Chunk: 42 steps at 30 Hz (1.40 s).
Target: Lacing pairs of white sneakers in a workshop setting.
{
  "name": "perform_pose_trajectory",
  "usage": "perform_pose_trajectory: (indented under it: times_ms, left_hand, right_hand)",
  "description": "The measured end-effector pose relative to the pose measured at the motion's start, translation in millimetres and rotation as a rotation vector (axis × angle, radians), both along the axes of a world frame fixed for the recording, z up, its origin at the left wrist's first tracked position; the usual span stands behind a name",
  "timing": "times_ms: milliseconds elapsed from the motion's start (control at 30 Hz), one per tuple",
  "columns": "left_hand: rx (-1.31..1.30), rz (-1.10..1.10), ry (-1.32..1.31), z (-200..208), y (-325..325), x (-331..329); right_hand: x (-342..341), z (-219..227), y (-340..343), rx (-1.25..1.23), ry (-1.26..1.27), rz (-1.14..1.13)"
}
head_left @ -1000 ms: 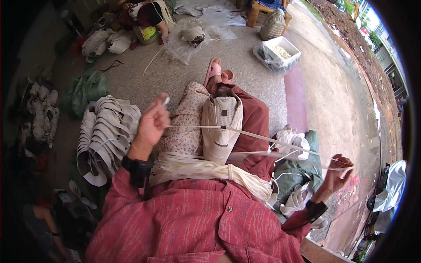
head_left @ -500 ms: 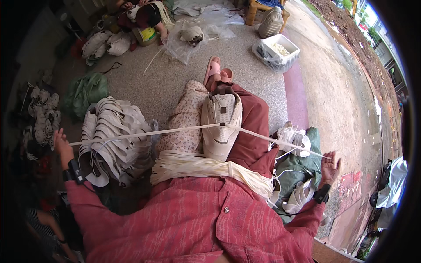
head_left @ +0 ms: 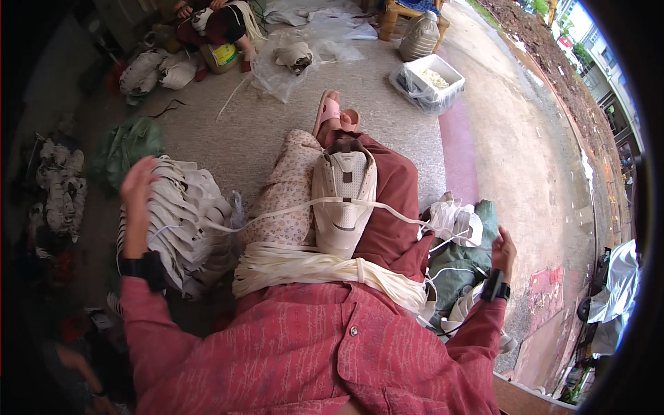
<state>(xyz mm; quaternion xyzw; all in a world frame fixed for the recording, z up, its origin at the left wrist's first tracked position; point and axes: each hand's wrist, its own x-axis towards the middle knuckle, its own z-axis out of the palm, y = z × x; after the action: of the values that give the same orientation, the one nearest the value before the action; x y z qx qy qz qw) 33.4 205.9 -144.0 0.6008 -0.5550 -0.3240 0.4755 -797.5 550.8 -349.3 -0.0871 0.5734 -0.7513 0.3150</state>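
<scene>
A white shoe upper [head_left: 343, 183] rests on my lap, toe toward me. A flat cream shoelace [head_left: 290, 207] passes through it near the toe end, and its two slack sides trail outward over my legs. My left hand [head_left: 140, 185] is raised beside a stack of white shoe uppers [head_left: 183, 228], its fingers stretched out, slightly blurred and apart from the lace. Out to the right, my right hand [head_left: 503, 249] is lifted with loosely spread fingers and nothing visible in them. A thick bundle of cream laces [head_left: 325, 273] lies across my waist.
More white shoe uppers [head_left: 453, 221] lie on a green sack [head_left: 477, 259] at my right. A white tub [head_left: 436, 76] in clear plastic stands ahead on the right. Another person [head_left: 221, 31] sits at the far left near a bucket [head_left: 223, 57]. A green bag [head_left: 128, 149] is beside the stack.
The lace was stretched taut between both hands and is now slack, let go at both sides. My left hand has moved up and inward over the stack; my right hand has drawn slightly inward.
</scene>
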Motion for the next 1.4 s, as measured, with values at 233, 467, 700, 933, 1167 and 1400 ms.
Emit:
perform_pose_trajectory:
  times_ms: [233, 467, 700, 933, 1167, 1400]
  left_hand:
    - [-0.178, -0.968, -0.057, -28.7, 43.9, -247.9]
    - [-0.351, -0.891, -0.309, -53.7, 60.6, -314.9]
    - [-0.216, -0.924, -0.372, -51.1, 64.5, -319.5]
    - [-0.205, -0.940, -0.408, -51.7, 64.9, -319.1]
    - [-0.209, -0.986, -0.391, -52.2, 64.3, -317.8]
    - [-0.240, -1.004, -0.333, -54.0, 66.9, -313.9]
  right_hand:
    - [256.7, 132.2, -160.1, 0.048, 0.536, 0.696]
    - [330.7, 137.3, -183.8, 0.218, 1.094, 0.918]
    - [329.3, 117.6, -183.0, 0.094, 0.843, 0.968]
    - [331.2, 120.1, -183.9, 0.096, 0.577, 1.014]
    - [343.2, 127.6, -188.0, 0.169, 0.452, 0.935]
    - [335.4, 166.2, -201.5, 0.192, 1.682, 0.748]
